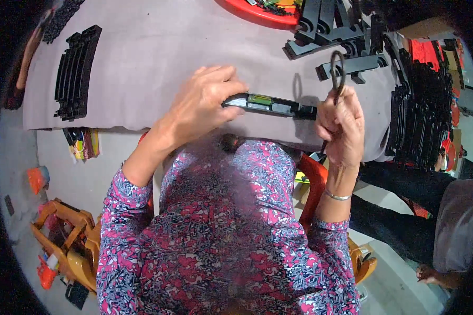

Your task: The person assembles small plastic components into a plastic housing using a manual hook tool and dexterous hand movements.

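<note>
My left hand (pixel 207 97) pinches the left end of a small black spirit level (pixel 278 107) between thumb and fingers. The level lies nearly crosswise at the near part of the table, with a green vial (pixel 260 100) showing in its body. At the level's right end, my right hand (pixel 341 123) is closed around a thin dark tool with a looped end (pixel 338 65). The loop sticks up above my fingers and the rest is mostly hidden in my grip, so its kind is unclear.
Several black level bodies (pixel 352 65) lie heaped at the far right, with tall stacks (pixel 420 110) beside them. A row of black pieces (pixel 78 73) sits at the left. A red basin (pixel 263 16) stands at the back. Another person (pixel 446 220) is at the right.
</note>
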Available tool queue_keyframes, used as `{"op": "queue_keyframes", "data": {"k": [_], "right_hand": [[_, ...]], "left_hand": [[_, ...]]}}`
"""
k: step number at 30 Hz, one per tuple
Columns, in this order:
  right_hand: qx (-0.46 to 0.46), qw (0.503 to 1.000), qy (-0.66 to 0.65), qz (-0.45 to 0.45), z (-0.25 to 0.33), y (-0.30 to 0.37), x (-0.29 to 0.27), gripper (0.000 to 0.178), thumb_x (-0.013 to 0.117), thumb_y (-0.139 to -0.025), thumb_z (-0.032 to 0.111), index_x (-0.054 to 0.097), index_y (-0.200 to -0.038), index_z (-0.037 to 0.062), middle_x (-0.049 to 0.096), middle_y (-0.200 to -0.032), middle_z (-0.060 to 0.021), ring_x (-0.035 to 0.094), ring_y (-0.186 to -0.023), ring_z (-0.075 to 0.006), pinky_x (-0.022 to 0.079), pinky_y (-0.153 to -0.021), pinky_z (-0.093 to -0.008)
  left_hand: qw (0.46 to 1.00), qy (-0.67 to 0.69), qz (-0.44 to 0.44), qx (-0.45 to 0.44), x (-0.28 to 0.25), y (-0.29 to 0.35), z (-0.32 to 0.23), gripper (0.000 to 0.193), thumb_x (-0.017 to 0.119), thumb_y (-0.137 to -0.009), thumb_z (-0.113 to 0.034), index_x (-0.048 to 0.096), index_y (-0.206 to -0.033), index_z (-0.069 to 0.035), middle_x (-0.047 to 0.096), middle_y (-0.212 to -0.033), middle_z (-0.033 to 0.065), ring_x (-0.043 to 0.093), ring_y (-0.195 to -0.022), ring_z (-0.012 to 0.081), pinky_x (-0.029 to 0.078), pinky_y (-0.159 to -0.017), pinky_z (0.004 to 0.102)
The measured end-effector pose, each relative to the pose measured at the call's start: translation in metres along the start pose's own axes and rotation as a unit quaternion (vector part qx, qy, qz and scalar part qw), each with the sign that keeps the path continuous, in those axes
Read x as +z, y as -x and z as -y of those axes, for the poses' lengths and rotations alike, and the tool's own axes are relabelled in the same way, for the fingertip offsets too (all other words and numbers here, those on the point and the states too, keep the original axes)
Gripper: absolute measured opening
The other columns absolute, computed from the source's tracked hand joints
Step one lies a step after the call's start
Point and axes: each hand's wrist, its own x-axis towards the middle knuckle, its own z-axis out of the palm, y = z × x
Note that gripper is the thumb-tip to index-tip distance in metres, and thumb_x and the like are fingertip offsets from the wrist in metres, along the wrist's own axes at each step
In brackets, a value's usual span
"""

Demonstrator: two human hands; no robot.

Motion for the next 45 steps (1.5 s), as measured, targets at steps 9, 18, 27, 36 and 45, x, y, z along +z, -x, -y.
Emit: {"op": "queue_keyframes", "data": {"k": [9, 18, 27, 36, 45], "right_hand": [[-0.059, 0.985, -0.14, 0.082, 0.005, -0.032, 0.04, 0.058, 0.033, -0.103, 0.055, 0.042, -0.072, 0.0065, 0.024, -0.057, 0.0045, 0.019, -0.048, -0.0073, 0.016, -0.044, -0.0256], [-0.068, 0.968, -0.225, 0.091, -0.027, -0.044, 0.073, 0.063, 0.03, -0.102, 0.059, 0.034, -0.063, 0.0102, 0.024, -0.053, 0.0035, 0.018, -0.045, -0.0103, 0.018, -0.044, -0.028], [-0.078, 0.972, -0.15, 0.164, -0.035, -0.046, 0.072, 0.058, 0.031, -0.103, 0.05, 0.032, -0.058, 0.0131, 0.026, -0.051, 0.0011, 0.021, -0.047, -0.012, 0.021, -0.047, -0.03], [-0.094, 0.947, -0.184, 0.247, -0.03, -0.046, 0.08, 0.048, 0.037, -0.104, 0.039, 0.039, -0.063, 0.013, 0.035, -0.052, 0.0033, 0.027, -0.048, -0.011, 0.023, -0.048, -0.0294], [-0.093, 0.93, -0.233, 0.269, -0.028, -0.052, 0.07, 0.046, 0.04, -0.103, 0.035, 0.033, -0.064, 0.0115, 0.035, -0.056, -0.0002, 0.029, -0.052, -0.0147, 0.026, -0.052, -0.0319]], "left_hand": [[0.999, -0.021, -0.022, 0.04, 0.004, -0.002, -0.003, 0.035, 0.077, -0.066, -0.018, 0.067, -0.096, -0.003, 0.055, -0.084, 0.009, 0.057, -0.081, 0.0278, 0.042, -0.071, 0.0393], [0.999, -0.009, -0.035, 0.021, 0.012, -0.001, 0.003, 0.035, 0.075, -0.066, -0.025, 0.068, -0.095, -0.005, 0.056, -0.082, 0.0094, 0.057, -0.08, 0.0297, 0.044, -0.07, 0.0415], [0.999, 0.007, -0.032, 0.012, 0.01, -0.001, 0.001, 0.036, 0.081, -0.061, -0.021, 0.068, -0.09, -0.005, 0.056, -0.083, 0.0098, 0.058, -0.081, 0.0311, 0.046, -0.07, 0.0417], [0.997, -0.042, -0.068, 0.011, 0.015, -0.001, -0.001, 0.033, 0.085, -0.058, -0.022, 0.069, -0.085, -0.012, 0.058, -0.088, 0.0031, 0.061, -0.085, 0.0231, 0.048, -0.074, 0.0375], [0.998, -0.052, -0.019, -0.037, 0.014, -0.002, -0.004, 0.032, 0.085, -0.059, -0.024, 0.07, -0.086, -0.014, 0.057, -0.089, 0.0021, 0.061, -0.089, 0.0228, 0.048, -0.078, 0.0395]]}}
